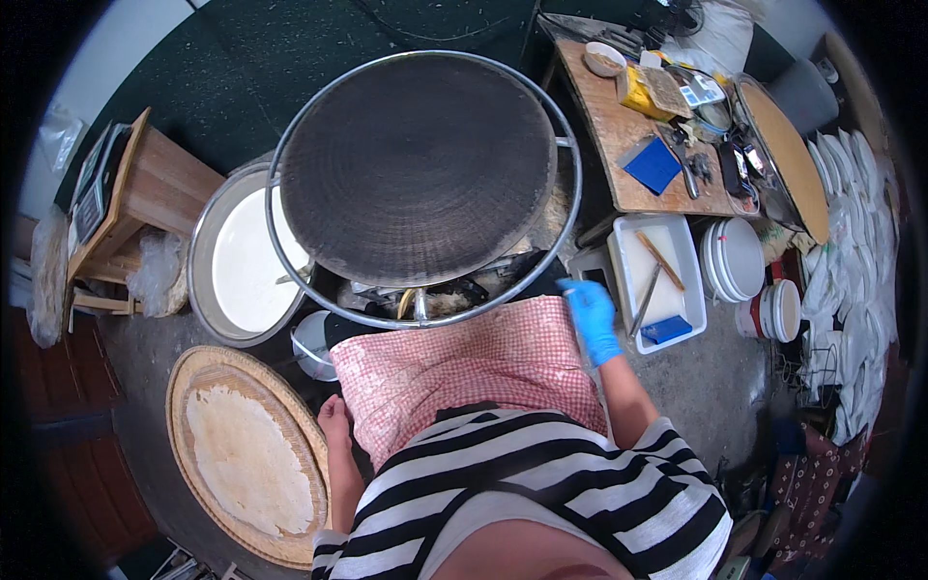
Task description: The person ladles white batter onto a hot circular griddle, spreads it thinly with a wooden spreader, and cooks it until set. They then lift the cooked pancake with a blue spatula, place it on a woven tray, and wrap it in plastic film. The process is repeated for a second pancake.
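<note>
A large round dark griddle (420,167) with a metal ring (576,196) around it stands in front of me. My right hand (589,319), in a blue glove, hangs beside the red checked apron (464,355); nothing plainly shows in it. My bare left hand (334,417) is at the apron's left side, near the rim of a round woven tray (177,406), its fingers curled; whether it holds anything cannot be told. A flat pale sheet (250,460) lies on that tray. Left of the griddle, a metal basin (199,268) contains white batter (250,268) and part of a ladle (293,275).
At right, a white tub (699,290) holds sticks, a blue scraper (665,330) and whitish liquid. A wooden table (594,138) bears another blue scraper (655,165) and tools. Lidded buckets (741,257) stand beyond the tub. A wooden stand (163,174) is at left.
</note>
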`<state>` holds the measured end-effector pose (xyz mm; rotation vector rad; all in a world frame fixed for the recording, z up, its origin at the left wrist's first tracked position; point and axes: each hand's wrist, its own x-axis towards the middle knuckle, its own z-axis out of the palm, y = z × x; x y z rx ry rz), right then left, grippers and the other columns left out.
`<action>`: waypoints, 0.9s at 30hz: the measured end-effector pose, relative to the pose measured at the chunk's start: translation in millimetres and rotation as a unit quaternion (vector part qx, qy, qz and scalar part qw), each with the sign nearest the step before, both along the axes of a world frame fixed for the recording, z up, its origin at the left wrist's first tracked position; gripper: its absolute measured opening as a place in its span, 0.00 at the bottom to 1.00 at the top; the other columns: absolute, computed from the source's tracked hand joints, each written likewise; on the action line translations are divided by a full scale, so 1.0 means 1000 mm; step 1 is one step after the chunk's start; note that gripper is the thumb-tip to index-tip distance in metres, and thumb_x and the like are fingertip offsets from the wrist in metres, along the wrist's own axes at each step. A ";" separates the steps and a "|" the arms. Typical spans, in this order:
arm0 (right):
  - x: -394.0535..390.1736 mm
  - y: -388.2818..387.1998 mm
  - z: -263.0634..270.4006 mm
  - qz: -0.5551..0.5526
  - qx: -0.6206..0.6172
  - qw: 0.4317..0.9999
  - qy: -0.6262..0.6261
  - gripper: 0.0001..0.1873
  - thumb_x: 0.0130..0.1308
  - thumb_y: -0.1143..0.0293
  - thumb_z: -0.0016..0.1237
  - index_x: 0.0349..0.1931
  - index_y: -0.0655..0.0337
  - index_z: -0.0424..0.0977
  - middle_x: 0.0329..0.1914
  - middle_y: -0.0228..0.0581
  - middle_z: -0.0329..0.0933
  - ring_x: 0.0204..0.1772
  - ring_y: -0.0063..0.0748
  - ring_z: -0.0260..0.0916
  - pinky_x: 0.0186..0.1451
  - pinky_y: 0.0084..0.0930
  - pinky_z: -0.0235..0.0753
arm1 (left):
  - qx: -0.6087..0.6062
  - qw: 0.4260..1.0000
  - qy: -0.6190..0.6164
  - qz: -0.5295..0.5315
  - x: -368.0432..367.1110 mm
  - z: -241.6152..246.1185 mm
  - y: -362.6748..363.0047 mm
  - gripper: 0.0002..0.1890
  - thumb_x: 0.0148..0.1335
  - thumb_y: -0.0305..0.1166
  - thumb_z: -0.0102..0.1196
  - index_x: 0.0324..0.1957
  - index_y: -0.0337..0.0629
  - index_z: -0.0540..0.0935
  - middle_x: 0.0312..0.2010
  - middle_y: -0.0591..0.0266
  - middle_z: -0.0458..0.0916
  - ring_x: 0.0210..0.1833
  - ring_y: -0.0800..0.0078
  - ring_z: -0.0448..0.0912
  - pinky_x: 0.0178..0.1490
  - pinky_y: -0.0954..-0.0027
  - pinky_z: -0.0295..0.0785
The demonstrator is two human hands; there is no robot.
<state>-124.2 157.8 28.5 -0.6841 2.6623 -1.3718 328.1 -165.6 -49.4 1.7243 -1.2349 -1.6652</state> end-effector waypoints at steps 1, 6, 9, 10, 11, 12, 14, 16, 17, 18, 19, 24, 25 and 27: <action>-0.021 0.025 -0.004 -0.062 -0.004 0.997 0.046 0.10 0.55 0.72 0.49 0.37 0.61 0.76 0.37 0.45 0.75 0.42 0.39 0.71 0.48 0.30 0.69 | -0.005 1.000 0.015 0.002 -0.001 0.000 0.000 0.11 0.57 0.25 0.51 0.43 0.36 0.74 0.25 0.68 0.75 0.21 0.83 0.68 0.23 0.82 0.63; -0.089 0.145 -0.058 -0.271 0.127 0.935 -0.190 0.25 0.57 0.64 0.43 0.53 0.68 0.63 0.40 0.55 0.72 0.40 0.44 0.69 0.45 0.35 0.69 | -0.150 0.986 -0.070 -0.004 -0.021 0.010 -0.020 0.16 0.56 0.28 0.53 0.46 0.30 0.73 0.35 0.59 0.77 0.36 0.76 0.74 0.42 0.76 0.70; -0.115 0.173 -0.112 -0.287 0.082 0.903 -0.310 0.29 0.56 0.69 0.41 0.60 0.62 0.54 0.39 0.46 0.70 0.37 0.35 0.67 0.39 0.36 0.71 | -0.316 0.929 -0.190 -0.032 -0.044 0.027 -0.047 0.18 0.52 0.28 0.54 0.45 0.30 0.73 0.39 0.49 0.77 0.40 0.64 0.76 0.47 0.69 0.70; -0.124 0.179 -0.125 -0.285 0.034 0.891 -0.353 0.31 0.54 0.71 0.42 0.60 0.63 0.54 0.44 0.49 0.68 0.39 0.38 0.67 0.39 0.41 0.71 | -0.315 0.923 -0.218 -0.029 -0.052 0.034 -0.057 0.18 0.50 0.28 0.54 0.45 0.33 0.74 0.42 0.47 0.75 0.45 0.59 0.75 0.50 0.66 0.68; -0.134 0.185 -0.135 -0.309 0.103 0.889 -0.323 0.33 0.51 0.71 0.43 0.61 0.62 0.54 0.47 0.51 0.68 0.39 0.40 0.68 0.40 0.43 0.71 | -0.404 0.873 -0.267 -0.058 -0.058 0.042 -0.067 0.18 0.49 0.28 0.55 0.45 0.36 0.74 0.44 0.48 0.73 0.48 0.55 0.72 0.51 0.64 0.67; -0.142 0.188 -0.144 -0.354 0.160 0.872 -0.296 0.31 0.50 0.71 0.43 0.58 0.66 0.57 0.42 0.48 0.71 0.37 0.38 0.68 0.36 0.42 0.70 | -0.442 0.840 -0.311 -0.052 -0.065 0.047 -0.076 0.18 0.48 0.28 0.55 0.45 0.37 0.74 0.44 0.48 0.73 0.48 0.54 0.71 0.52 0.63 0.66; -0.153 0.200 -0.145 -0.325 0.112 0.881 -0.324 0.16 0.50 0.72 0.42 0.41 0.62 0.62 0.30 0.43 0.69 0.29 0.35 0.66 0.30 0.38 0.66 | -0.468 0.801 -0.369 -0.056 -0.074 0.056 -0.097 0.19 0.47 0.28 0.56 0.45 0.38 0.74 0.44 0.49 0.73 0.48 0.54 0.71 0.51 0.62 0.66; -0.157 0.210 -0.135 -0.310 0.066 0.882 -0.348 0.02 0.51 0.72 0.41 0.24 0.59 0.66 0.19 0.37 0.67 0.22 0.32 0.64 0.24 0.34 0.63 | -0.427 0.819 -0.375 -0.072 -0.080 0.057 -0.119 0.18 0.47 0.34 0.58 0.42 0.37 0.76 0.39 0.49 0.77 0.42 0.56 0.75 0.46 0.63 0.70; -0.158 0.212 -0.129 -0.304 0.043 0.881 -0.360 0.08 0.51 0.73 0.40 0.15 0.58 0.69 0.13 0.34 0.66 0.18 0.31 0.63 0.21 0.32 0.61 | -0.349 0.866 -0.355 -0.046 -0.084 0.056 -0.130 0.18 0.47 0.36 0.58 0.40 0.37 0.77 0.36 0.49 0.78 0.40 0.56 0.76 0.44 0.63 0.70; -0.154 0.214 -0.123 -0.333 0.044 0.885 -0.322 0.08 0.51 0.73 0.40 0.15 0.56 0.67 0.12 0.33 0.64 0.16 0.28 0.60 0.19 0.30 0.57 | -0.289 0.901 -0.322 -0.017 -0.090 0.053 -0.142 0.19 0.47 0.38 0.58 0.39 0.36 0.78 0.33 0.49 0.78 0.38 0.56 0.77 0.43 0.62 0.71; -0.150 0.214 -0.118 -0.336 0.035 0.895 -0.293 0.09 0.52 0.73 0.40 0.14 0.54 0.65 0.11 0.31 0.62 0.14 0.25 0.57 0.18 0.28 0.53 | -0.219 0.932 -0.290 0.007 -0.098 0.050 -0.153 0.19 0.47 0.40 0.58 0.38 0.36 0.78 0.30 0.49 0.79 0.35 0.56 0.78 0.41 0.62 0.72; -0.119 0.209 -0.102 -0.356 -0.032 0.776 -0.520 0.07 0.58 0.69 0.38 0.22 0.55 0.67 0.15 0.31 0.63 0.20 0.27 0.59 0.24 0.28 0.59 | -0.171 0.920 -0.353 0.015 -0.170 0.039 -0.214 0.31 0.47 0.50 0.55 0.46 0.32 0.73 0.39 0.44 0.77 0.44 0.54 0.76 0.48 0.62 0.69; -0.115 0.208 -0.101 -0.357 -0.028 0.774 -0.523 0.07 0.58 0.69 0.38 0.22 0.55 0.67 0.15 0.31 0.63 0.20 0.27 0.59 0.25 0.28 0.59 | -0.153 0.917 -0.368 0.005 -0.183 0.039 -0.228 0.34 0.47 0.52 0.55 0.49 0.32 0.71 0.42 0.45 0.76 0.46 0.54 0.75 0.50 0.62 0.69; -0.108 0.204 -0.098 -0.363 -0.005 0.776 -0.515 0.07 0.58 0.68 0.38 0.22 0.56 0.67 0.15 0.32 0.63 0.20 0.27 0.59 0.25 0.28 0.59 | -0.042 0.916 -0.397 -0.037 -0.205 0.035 -0.254 0.38 0.46 0.54 0.53 0.53 0.34 0.65 0.47 0.47 0.73 0.51 0.54 0.71 0.53 0.59 0.65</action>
